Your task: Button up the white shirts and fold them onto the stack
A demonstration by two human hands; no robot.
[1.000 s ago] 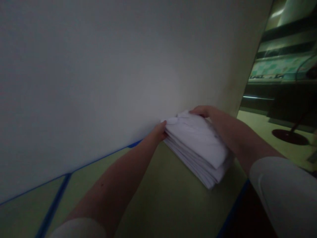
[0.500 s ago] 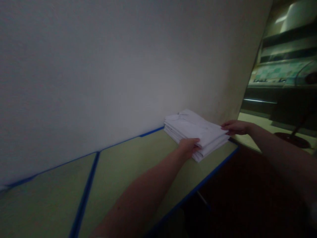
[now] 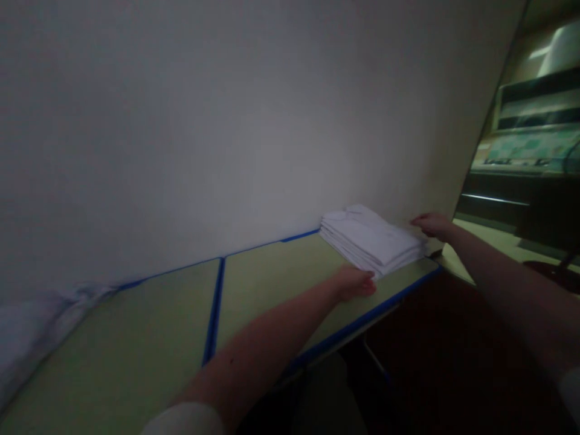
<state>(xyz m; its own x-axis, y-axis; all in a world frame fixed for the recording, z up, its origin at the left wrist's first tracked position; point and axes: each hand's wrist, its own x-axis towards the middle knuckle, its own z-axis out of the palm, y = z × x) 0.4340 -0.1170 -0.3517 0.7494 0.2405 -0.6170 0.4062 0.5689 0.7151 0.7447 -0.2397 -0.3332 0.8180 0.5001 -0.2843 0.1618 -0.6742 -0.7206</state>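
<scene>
A neat stack of folded white garments (image 3: 374, 235), apparently shirts, lies at the table's far right end against the wall. My left hand (image 3: 357, 283) is just off the stack's near corner, above the tabletop; its fingers are bent, with a gap below the thumb and nothing held. By the stack's right corner, my right hand (image 3: 432, 225) hovers a little away from the fabric. Its fingers point left, slightly blurred, and no garment is in them.
The pale green table (image 3: 272, 272) has blue edging and a blue seam across it. Crumpled white cloth (image 3: 40, 338) lies at its left end. A plain wall (image 3: 272, 121) rises behind. At right, a kitchen counter (image 3: 502, 175) and a round dark base (image 3: 550, 275) on the floor show.
Both hands have let go of the stack: the left drew back toward me, the right lifted off its corner. The view has swung left, bringing the crumpled cloth into sight.
</scene>
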